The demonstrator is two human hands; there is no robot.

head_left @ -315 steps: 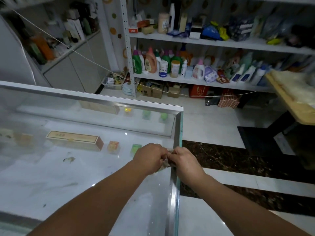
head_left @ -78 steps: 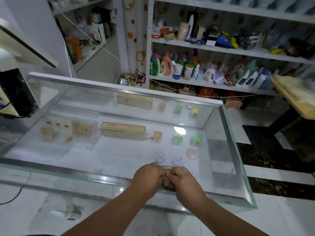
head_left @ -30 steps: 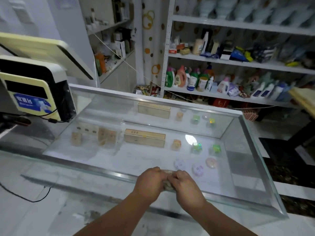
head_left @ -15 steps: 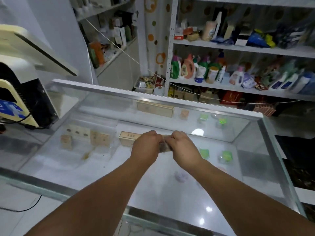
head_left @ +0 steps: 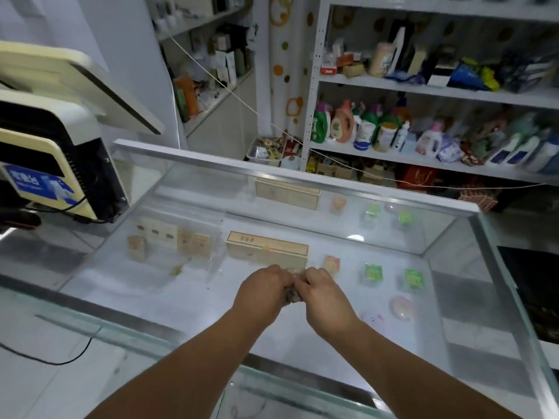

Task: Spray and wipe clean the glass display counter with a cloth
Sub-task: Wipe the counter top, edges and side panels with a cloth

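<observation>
Single head-worn wide-angle view, looking forward and down across the glass surface [head_left: 302, 337] from close above; stocked shelves [head_left: 423, 92] fill the background.

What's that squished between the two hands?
A small crumpled cloth. The head view shows the left hand and right hand both gripping it over the glass counter.

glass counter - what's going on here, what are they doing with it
A person is cleaning the top of the glass display counter. The left grip and right grip together hold a small bunched cloth, pressed on the glass about mid-counter, just in front of a long box displayed inside. No spray bottle is in view. A till stands at the counter's left end.
</observation>
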